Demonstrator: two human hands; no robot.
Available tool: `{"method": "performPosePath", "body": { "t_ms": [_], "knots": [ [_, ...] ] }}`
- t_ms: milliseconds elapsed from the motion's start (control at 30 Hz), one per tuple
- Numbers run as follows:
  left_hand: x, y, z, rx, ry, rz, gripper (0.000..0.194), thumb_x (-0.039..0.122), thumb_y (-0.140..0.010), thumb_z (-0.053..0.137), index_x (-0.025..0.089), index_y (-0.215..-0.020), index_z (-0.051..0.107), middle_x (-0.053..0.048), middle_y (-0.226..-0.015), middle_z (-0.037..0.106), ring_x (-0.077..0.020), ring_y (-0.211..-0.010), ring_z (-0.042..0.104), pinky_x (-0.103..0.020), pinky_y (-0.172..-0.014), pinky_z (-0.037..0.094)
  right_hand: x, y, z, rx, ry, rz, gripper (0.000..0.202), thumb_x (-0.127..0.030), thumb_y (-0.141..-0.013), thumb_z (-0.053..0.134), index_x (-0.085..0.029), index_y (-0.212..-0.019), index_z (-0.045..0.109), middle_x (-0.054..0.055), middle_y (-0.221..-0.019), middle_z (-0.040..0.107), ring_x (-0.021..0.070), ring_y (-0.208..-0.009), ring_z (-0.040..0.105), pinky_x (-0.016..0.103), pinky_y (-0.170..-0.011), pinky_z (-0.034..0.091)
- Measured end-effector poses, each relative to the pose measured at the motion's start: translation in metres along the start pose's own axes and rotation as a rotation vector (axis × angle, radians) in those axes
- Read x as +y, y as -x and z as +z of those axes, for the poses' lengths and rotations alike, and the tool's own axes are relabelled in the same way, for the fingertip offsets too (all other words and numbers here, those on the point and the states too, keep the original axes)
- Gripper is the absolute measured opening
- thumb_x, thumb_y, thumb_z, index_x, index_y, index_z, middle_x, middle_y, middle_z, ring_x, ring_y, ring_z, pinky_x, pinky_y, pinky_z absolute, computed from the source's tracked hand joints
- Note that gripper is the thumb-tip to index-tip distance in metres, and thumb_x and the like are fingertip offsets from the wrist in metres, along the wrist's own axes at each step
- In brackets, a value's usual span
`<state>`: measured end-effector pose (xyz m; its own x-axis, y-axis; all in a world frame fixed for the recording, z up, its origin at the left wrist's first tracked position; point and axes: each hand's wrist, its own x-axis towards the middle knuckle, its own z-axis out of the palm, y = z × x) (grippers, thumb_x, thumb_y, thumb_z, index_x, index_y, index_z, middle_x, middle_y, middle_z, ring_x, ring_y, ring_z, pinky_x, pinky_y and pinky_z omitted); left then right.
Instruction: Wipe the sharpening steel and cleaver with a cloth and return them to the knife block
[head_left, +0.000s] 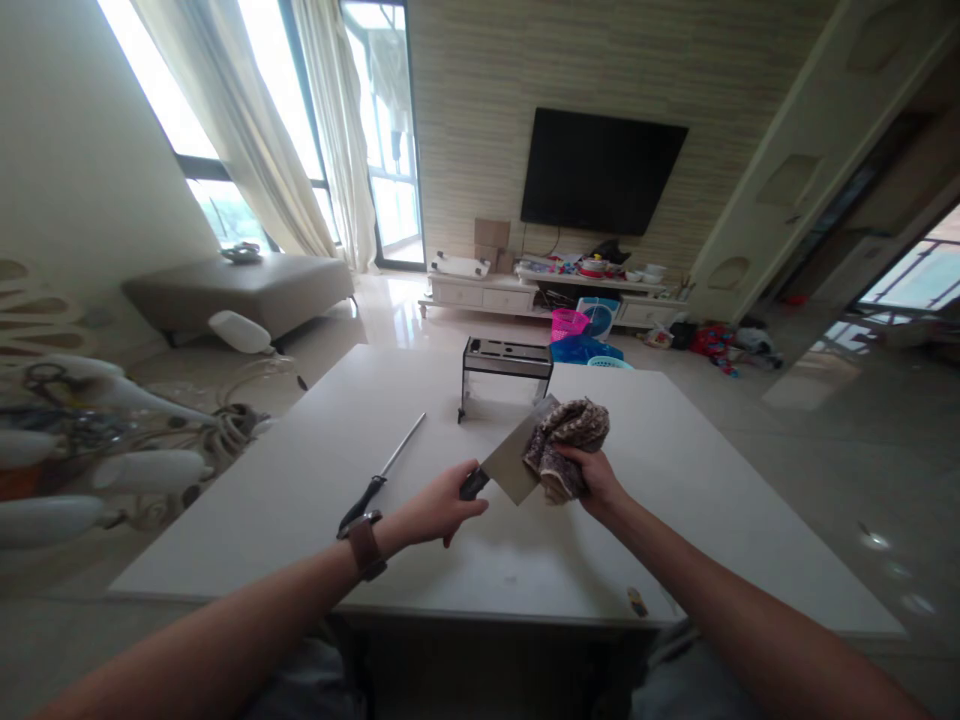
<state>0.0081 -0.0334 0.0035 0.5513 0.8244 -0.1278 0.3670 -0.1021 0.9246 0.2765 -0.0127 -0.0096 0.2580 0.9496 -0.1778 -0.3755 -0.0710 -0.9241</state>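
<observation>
My left hand [448, 503] is closed around the black handle of a cleaver [514, 460], whose broad blade points up and to the right above the white table. In my right hand [598, 478] is a bunched brown patterned cloth [574, 440], pressed against the blade and covering part of it. On the table to the left lies a honing steel [386, 470], its black handle toward me. Beyond the cleaver stands a knife block [506, 355] with a metal slotted top and dark frame.
The white table [285, 500] spans the space before me. A small sticker-like item [637, 601] lies by its near edge. Past the far edge are a pink basket [570, 324] and a blue bag [585, 350]. White lamp-like parts and cables [232, 420] crowd the left.
</observation>
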Motion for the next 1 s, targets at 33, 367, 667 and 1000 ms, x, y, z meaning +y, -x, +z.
{"method": "performPosePath", "body": {
  "t_ms": [33,367,667,1000],
  "knots": [
    [0.001,0.000,0.001,0.004,-0.007,-0.004,0.030,0.034,-0.084,0.063,0.019,-0.107,0.050,0.005,-0.080,0.051,-0.0077,-0.040,0.054,-0.017,-0.027,0.039,-0.001,0.000,0.000,-0.003,-0.006,-0.002,0.040,-0.020,-0.052,0.088,-0.014,-0.089,0.073,0.007,-0.087,0.080,0.0235,-0.073,0.074,0.035,-0.070,0.061],
    [-0.002,-0.001,-0.004,0.084,-0.152,0.096,0.018,0.026,-0.083,0.062,0.020,-0.099,0.055,0.001,-0.079,0.055,-0.0099,-0.055,0.055,-0.016,-0.038,0.042,-0.005,0.008,-0.001,-0.008,-0.039,0.032,0.039,-0.021,-0.053,0.090,-0.017,-0.088,0.074,0.007,-0.087,0.080,0.0265,-0.075,0.075,0.038,-0.071,0.062],
    [-0.011,-0.019,-0.020,0.014,-0.160,-0.029,0.024,0.037,-0.085,0.060,0.020,-0.101,0.054,0.002,-0.077,0.056,-0.0085,-0.040,0.050,-0.018,-0.029,0.033,0.001,-0.008,-0.006,0.001,-0.012,0.084,0.044,-0.021,-0.051,0.092,-0.018,-0.092,0.075,0.008,-0.093,0.080,0.0303,-0.082,0.076,0.043,-0.080,0.061],
    [-0.022,-0.017,-0.032,0.037,-0.197,-0.082,0.019,0.036,-0.086,0.059,0.021,-0.097,0.062,0.001,-0.075,0.061,-0.0153,-0.066,0.056,-0.024,-0.059,0.044,0.009,0.001,-0.004,0.060,0.018,0.176,0.053,-0.024,-0.051,0.094,-0.016,-0.100,0.075,0.011,-0.099,0.080,0.0336,-0.088,0.075,0.048,-0.085,0.059]
  ]
}}
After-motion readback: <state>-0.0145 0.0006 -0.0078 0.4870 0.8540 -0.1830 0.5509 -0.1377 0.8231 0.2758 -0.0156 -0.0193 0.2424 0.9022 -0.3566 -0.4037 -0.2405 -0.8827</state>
